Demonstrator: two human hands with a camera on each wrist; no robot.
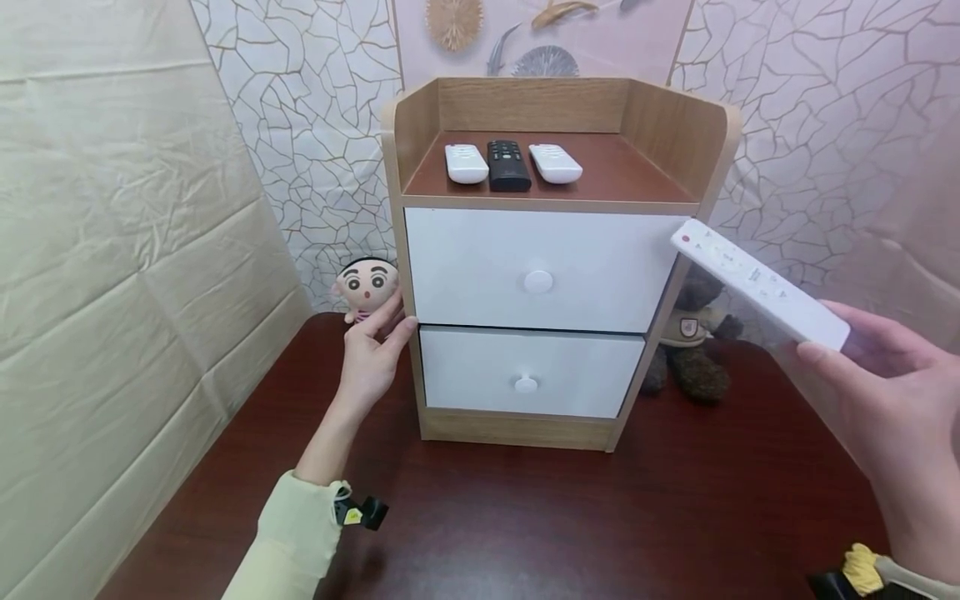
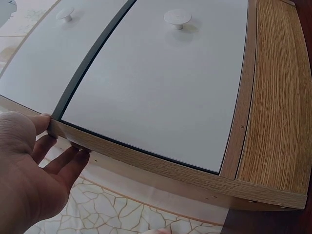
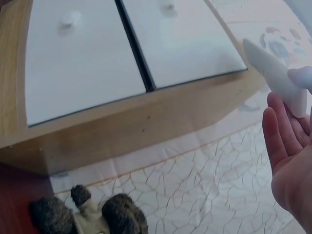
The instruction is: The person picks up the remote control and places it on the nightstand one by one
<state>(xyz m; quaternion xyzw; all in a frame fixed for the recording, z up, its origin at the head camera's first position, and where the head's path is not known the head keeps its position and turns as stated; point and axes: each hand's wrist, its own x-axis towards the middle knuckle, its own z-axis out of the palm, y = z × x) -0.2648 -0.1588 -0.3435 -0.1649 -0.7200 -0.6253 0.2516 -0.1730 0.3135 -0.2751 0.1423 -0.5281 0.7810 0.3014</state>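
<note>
My right hand (image 1: 900,396) pinches a white remote control (image 1: 757,279) by its lower end, thumb on one side and fingers on the other. The remote tilts, its far end raised beside the upper right of a small wooden cabinet (image 1: 517,429). At the cabinet's left edge my left hand (image 1: 367,362) holds on, thumb at the front edge and bent fingers along the side panel. Two white drawers, an upper drawer (image 1: 472,267) and a lower drawer (image 1: 472,371), look closed. On top lie a white remote (image 1: 466,164), a black remote (image 1: 507,167) and another white remote (image 1: 555,163).
The cabinet stands on a dark red-brown table (image 1: 487,517). Behind its left side sits a doll with a round face (image 1: 366,283); a dark plush toy (image 1: 697,371) is partly hidden on the right. Patterned wall covering (image 1: 315,125) rises behind, and beige cloth (image 1: 112,250) hangs at left.
</note>
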